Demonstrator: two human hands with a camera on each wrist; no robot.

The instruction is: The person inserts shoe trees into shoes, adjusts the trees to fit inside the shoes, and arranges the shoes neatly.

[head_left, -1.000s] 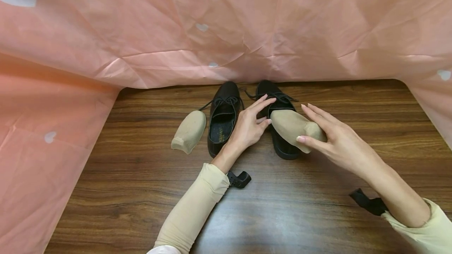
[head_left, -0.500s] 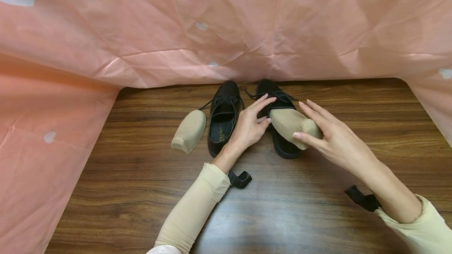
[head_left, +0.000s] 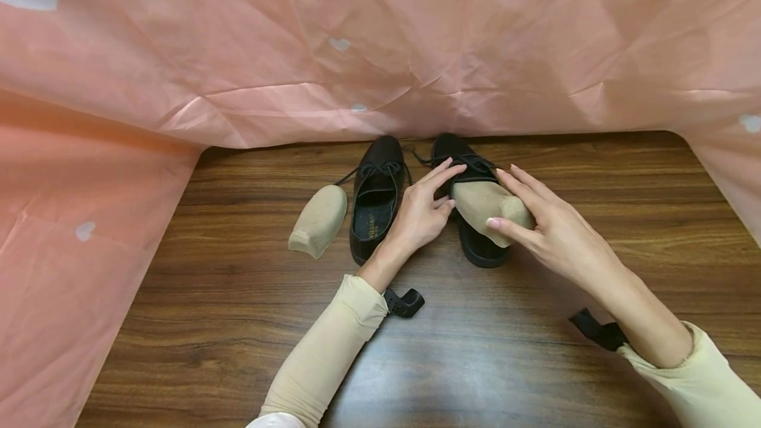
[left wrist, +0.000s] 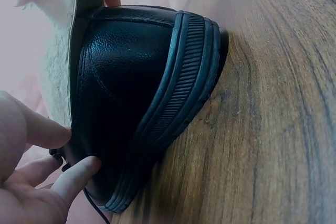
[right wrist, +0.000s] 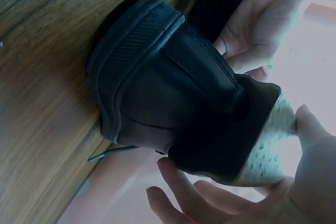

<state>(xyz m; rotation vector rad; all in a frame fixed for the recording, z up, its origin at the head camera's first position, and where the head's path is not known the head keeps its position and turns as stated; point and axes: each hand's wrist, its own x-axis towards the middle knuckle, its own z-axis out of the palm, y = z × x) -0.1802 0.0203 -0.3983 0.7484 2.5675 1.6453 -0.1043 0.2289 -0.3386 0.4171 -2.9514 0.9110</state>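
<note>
Two black lace-up shoes stand side by side in the head view. My left hand [head_left: 423,210] holds the right-hand shoe [head_left: 480,249] near its laces, with fingers across the front and the thumb by the opening. A beige moulded shoe insert [head_left: 484,203] sits tilted in that shoe, front end inside, heel end raised above the shoe's heel. My right hand [head_left: 559,230] grips the insert's heel end between thumb and fingers. In the right wrist view, the insert [right wrist: 268,145] shows a hollow underside. The left-hand shoe [head_left: 371,216] has its insole bare.
A second beige insert [head_left: 319,220] lies on the wooden surface [head_left: 238,322], left of the left-hand shoe. Pink cloth with hearts [head_left: 380,51] hangs close behind the shoe toes and at both sides. Loose lace ends trail beside the shoes.
My right hand has moved left and slightly forward, pushing the insert farther into the right-hand shoe. My left hand and both shoes have stayed nearly still.
</note>
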